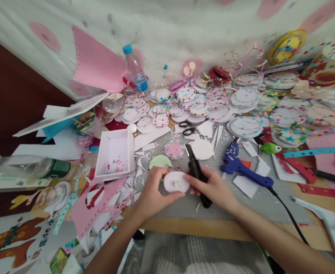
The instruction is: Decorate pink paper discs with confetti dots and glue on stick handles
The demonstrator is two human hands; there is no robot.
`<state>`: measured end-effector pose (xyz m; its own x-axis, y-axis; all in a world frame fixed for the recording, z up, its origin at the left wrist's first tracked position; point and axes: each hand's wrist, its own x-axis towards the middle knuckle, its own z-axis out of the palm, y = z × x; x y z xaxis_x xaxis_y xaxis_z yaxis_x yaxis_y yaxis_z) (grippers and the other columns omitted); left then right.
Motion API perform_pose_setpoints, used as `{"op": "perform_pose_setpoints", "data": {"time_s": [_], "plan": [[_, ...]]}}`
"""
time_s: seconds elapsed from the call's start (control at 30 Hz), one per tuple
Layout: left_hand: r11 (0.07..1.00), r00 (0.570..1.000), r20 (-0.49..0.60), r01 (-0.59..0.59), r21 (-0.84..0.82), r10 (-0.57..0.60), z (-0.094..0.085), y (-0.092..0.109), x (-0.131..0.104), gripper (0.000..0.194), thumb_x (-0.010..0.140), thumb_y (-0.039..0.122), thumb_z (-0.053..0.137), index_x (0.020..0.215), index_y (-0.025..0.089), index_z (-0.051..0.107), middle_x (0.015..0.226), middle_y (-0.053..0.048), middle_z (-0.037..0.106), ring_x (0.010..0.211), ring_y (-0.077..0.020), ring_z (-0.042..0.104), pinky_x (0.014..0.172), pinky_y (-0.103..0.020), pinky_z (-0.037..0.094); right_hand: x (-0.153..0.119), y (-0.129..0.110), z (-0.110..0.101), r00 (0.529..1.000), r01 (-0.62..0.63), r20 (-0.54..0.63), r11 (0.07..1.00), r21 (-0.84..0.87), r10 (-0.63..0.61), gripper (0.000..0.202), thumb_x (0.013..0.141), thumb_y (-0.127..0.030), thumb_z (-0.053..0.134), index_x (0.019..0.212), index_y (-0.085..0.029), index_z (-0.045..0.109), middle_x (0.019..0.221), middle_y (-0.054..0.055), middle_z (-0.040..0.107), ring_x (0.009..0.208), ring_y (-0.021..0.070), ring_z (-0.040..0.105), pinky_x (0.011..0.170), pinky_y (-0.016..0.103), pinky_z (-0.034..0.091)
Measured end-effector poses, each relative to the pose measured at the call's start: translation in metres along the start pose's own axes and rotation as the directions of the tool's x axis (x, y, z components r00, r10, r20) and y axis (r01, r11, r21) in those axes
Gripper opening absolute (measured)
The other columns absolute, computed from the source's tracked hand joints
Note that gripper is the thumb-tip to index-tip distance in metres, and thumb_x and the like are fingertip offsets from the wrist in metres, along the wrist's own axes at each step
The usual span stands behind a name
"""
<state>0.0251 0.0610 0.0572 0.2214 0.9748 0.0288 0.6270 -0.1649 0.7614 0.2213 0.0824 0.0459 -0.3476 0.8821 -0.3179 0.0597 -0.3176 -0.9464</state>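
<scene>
My left hand is closed on the edge of a small white paper disc, thumb in front and fingers behind. A pale green scrap lies at the disc's middle. My right hand is closed round a long black tool with a silvery strip at its far end; whether it is a stapler or a cutter I cannot tell. The right fingertips also touch the disc's right edge. Just beyond the hands lie a light green disc, a pink dotted disc and a cream disc.
A white box with confetti stands at left. A blue glue gun with a cord lies at right. Black-handled scissors lie behind. Decorated discs are piled along the back, beside a plastic bottle. Paper scraps surround the grey mat.
</scene>
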Motion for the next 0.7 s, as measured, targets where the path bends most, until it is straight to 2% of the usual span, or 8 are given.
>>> {"op": "perform_pose_setpoints", "data": {"time_s": [0.1,0.2,0.27,0.33,0.4,0.47,0.53,0.7], "plan": [[0.989,0.983,-0.159,-0.074,0.127,0.094,0.005,-0.003,0.0,0.031,0.07,0.031,0.075,0.086,0.02,0.051,0.087,-0.003,0.057,0.091,-0.0221,0.054,0.078,-0.037,0.048,-0.003,0.002,-0.006,0.989,0.11,-0.085,0.988,-0.108,-0.119,0.036,0.088,-0.05,0.05,0.099,-0.015,0.056,0.064,0.0,0.059,0.053,0.0119,0.051,0.051,0.024,0.042],[0.981,0.973,-0.169,-0.136,0.136,0.158,0.01,-0.01,0.004,0.024,0.073,0.023,0.071,0.09,0.02,0.055,0.088,-0.004,0.06,0.097,-0.0233,0.053,0.085,-0.039,0.047,-0.016,0.001,-0.017,0.972,0.174,-0.091,0.925,-0.338,-0.216,0.03,0.094,-0.046,0.043,0.097,-0.018,0.054,0.072,0.001,0.059,0.06,0.0131,0.053,0.054,0.024,0.042],[0.985,0.977,-0.144,-0.147,0.089,0.158,0.012,-0.017,0.006,0.024,0.075,0.019,0.069,0.094,0.02,0.057,0.096,-0.006,0.061,0.104,-0.024,0.053,0.089,-0.04,0.047,-0.029,-0.002,-0.027,0.965,0.217,-0.001,0.802,-0.556,-0.261,0.025,0.095,-0.041,0.042,0.093,-0.019,0.053,0.07,0.001,0.058,0.06,0.0133,0.054,0.054,0.023,0.041],[0.989,0.982,-0.12,-0.144,0.042,0.148,0.013,-0.025,0.008,0.025,0.076,0.017,0.068,0.098,0.019,0.058,0.104,-0.009,0.061,0.111,-0.0245,0.053,0.094,-0.042,0.046,-0.04,-0.007,-0.036,0.954,0.273,0.126,0.617,-0.738,-0.271,0.02,0.096,-0.036,0.041,0.095,-0.019,0.052,0.068,0.0,0.06,0.058,0.0141,0.056,0.053,0.024,0.039],[0.989,0.985,-0.092,-0.148,0.003,0.147,0.013,-0.033,0.008,0.027,0.077,0.016,0.067,0.103,0.018,0.06,0.111,-0.011,0.06,0.116,-0.0252,0.053,0.097,-0.043,0.045,-0.047,-0.01,-0.044,0.939,0.322,0.231,0.421,-0.848,-0.253,0.019,0.097,-0.033,0.038,0.1,-0.019,0.051,0.07,0.002,0.063,0.06,0.0158,0.061,0.054,0.025,0.039],[0.986,0.985,-0.056,-0.166,-0.028,0.164,0.012,-0.039,0.008,0.028,0.078,0.014,0.065,0.106,0.017,0.061,0.117,-0.013,0.059,0.121,-0.0254,0.051,0.1,-0.043,0.044,-0.048,-0.011,-0.049,0.927,0.355,0.298,0.268,-0.896,-0.229,0.02,0.098,-0.031,0.036,0.1,-0.018,0.051,0.073,0.003,0.065,0.063,0.0171,0.063,0.055,0.027,0.039],[0.979,0.981,-0.026,-0.196,-0.048,0.195,0.01,-0.042,0.008,0.027,0.08,0.012,0.062,0.106,0.018,0.062,0.119,-0.013,0.059,0.123,-0.0249,0.05,0.101,-0.043,0.043,-0.043,-0.011,-0.051,0.918,0.373,0.336,0.173,-0.911,-0.21,0.021,0.098,-0.03,0.035,0.099,-0.018,0.052,0.075,0.004,0.065,0.064,0.0169,0.064,0.055,0.027,0.037],[0.975,0.976,0.009,-0.219,-0.042,0.22,0.008,-0.042,0.008,0.022,0.083,0.013,0.059,0.103,0.022,0.064,0.115,-0.009,0.064,0.117,-0.0243,0.054,0.098,-0.044,0.043,-0.026,-0.013,-0.048,0.889,0.426,0.413,0.029,-0.904,-0.196,0.023,0.098,-0.03,0.037,0.092,-0.016,0.055,0.071,0.003,0.063,0.059,0.0154,0.061,0.051,0.028,0.031]]}}
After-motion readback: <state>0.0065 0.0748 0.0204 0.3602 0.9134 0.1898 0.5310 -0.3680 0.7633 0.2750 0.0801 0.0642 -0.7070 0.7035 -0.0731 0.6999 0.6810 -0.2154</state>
